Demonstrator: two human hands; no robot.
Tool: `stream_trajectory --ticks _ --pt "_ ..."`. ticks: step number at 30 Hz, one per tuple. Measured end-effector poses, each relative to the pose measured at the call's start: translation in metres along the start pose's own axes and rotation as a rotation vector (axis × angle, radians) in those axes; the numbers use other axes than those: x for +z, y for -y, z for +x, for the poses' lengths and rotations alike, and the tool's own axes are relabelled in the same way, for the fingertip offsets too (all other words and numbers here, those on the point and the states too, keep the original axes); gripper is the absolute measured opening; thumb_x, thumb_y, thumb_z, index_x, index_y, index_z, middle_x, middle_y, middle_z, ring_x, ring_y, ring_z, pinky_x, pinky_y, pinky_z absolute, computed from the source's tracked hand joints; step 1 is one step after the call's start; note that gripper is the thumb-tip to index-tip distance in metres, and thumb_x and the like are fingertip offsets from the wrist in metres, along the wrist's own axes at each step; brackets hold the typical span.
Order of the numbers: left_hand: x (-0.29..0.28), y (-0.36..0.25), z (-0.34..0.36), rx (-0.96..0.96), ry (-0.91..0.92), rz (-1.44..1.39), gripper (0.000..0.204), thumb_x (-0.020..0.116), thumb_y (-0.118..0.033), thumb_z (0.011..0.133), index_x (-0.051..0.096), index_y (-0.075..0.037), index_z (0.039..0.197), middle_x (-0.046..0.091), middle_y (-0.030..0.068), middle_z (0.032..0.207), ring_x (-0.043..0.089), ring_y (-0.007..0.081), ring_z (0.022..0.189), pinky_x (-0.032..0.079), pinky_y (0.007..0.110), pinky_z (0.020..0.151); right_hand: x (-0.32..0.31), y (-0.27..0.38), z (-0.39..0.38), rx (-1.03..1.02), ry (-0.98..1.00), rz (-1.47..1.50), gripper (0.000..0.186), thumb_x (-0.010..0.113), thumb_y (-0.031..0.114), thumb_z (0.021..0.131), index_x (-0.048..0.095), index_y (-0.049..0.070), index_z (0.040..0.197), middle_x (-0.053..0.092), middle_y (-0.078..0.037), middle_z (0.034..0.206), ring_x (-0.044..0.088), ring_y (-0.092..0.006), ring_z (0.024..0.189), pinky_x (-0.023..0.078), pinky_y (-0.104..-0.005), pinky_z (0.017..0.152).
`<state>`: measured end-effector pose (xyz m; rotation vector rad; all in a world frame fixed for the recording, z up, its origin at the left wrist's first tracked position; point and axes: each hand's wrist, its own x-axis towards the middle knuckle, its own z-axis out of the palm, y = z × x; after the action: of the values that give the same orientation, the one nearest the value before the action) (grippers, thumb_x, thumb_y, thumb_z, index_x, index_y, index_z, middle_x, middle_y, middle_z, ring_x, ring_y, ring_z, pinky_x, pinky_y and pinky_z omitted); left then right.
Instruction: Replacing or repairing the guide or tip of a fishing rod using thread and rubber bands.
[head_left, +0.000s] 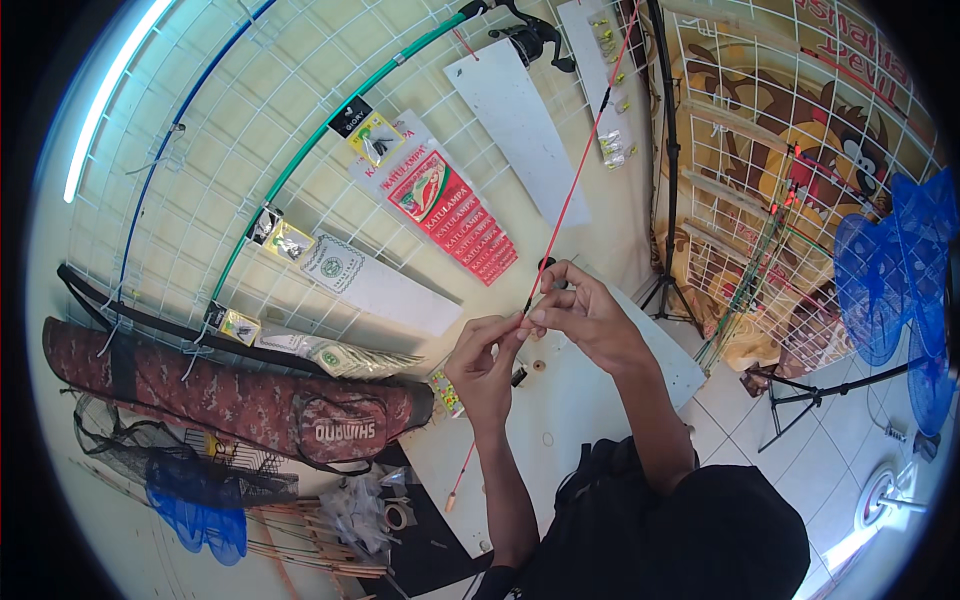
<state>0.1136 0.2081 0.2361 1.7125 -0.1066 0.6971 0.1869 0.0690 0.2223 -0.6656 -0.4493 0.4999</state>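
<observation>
A thin red fishing rod (575, 192) with dark bands slants from the top of the view down through both hands. Its lower end, tipped with a small tan piece (451, 501), comes out below my left wrist. With thumb and fingertips, my left hand (482, 362) pinches the rod at a black band. My right hand (592, 322) is closed close beside it, its fingertips at the same band; any thread or small part between them is too small to make out. Beneath them is a white tabletop (590, 425) with a small black piece (518, 376) and a brown ring-like bit (540, 366).
A white wire grid (300, 60) holds a green rod (330, 125), a reel (535, 40) and red packets (450, 215). A reddish camouflage bag (200, 390) hangs at left. Blue nets (870, 280) and a black stand (670, 150) are on the right. Plastic bags (355, 515) lie lower left.
</observation>
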Motion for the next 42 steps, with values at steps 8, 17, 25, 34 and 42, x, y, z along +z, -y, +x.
stream_trajectory --ticks 8,17,25,34,42 --pt "0.001 -0.001 0.002 -0.032 -0.005 -0.007 0.023 0.070 0.010 0.079 0.070 0.002 0.101 0.062 0.0074 0.092 0.056 0.0104 0.080 0.045 0.023 0.070 -0.004 -0.007 0.003 -0.029 0.000 -0.018 0.027 0.070 0.006 0.085 0.054 0.002 0.106 0.069 -0.010 0.087 0.065 -0.0121 0.081 0.048 -0.0226 0.068" --pt "0.000 0.003 0.001 0.040 -0.017 0.054 0.023 0.070 0.009 0.078 0.070 0.002 0.100 0.063 0.0079 0.091 0.056 0.0107 0.077 0.045 0.023 0.069 0.002 -0.009 0.001 -0.121 -0.100 -0.199 0.018 0.069 0.007 0.087 0.062 -0.003 0.100 0.069 -0.009 0.087 0.064 -0.0085 0.077 0.050 -0.0214 0.070" --pt "0.001 0.006 0.002 0.032 -0.035 0.095 0.021 0.070 0.009 0.079 0.071 0.001 0.099 0.063 0.0078 0.090 0.057 0.0104 0.077 0.046 0.022 0.067 0.004 -0.012 0.002 -0.151 -0.172 -0.224 0.014 0.066 0.006 0.088 0.062 -0.002 0.098 0.069 -0.008 0.086 0.064 -0.0077 0.077 0.050 -0.0212 0.071" --pt "-0.001 0.007 0.003 0.031 -0.034 0.129 0.019 0.069 0.008 0.080 0.070 0.002 0.098 0.063 0.0076 0.089 0.058 0.0104 0.077 0.047 0.022 0.067 0.004 -0.009 0.002 -0.112 -0.173 -0.236 0.022 0.069 0.007 0.086 0.063 -0.003 0.105 0.069 -0.009 0.090 0.065 -0.0090 0.082 0.051 -0.0217 0.074" --pt "-0.003 0.010 0.003 0.024 -0.019 0.166 0.023 0.070 0.006 0.079 0.070 0.000 0.102 0.063 0.0063 0.089 0.057 0.0092 0.074 0.046 0.023 0.066 0.006 -0.008 0.001 -0.149 -0.177 -0.370 0.022 0.070 0.006 0.085 0.064 -0.003 0.104 0.069 -0.008 0.087 0.066 -0.0113 0.082 0.052 -0.0229 0.076"
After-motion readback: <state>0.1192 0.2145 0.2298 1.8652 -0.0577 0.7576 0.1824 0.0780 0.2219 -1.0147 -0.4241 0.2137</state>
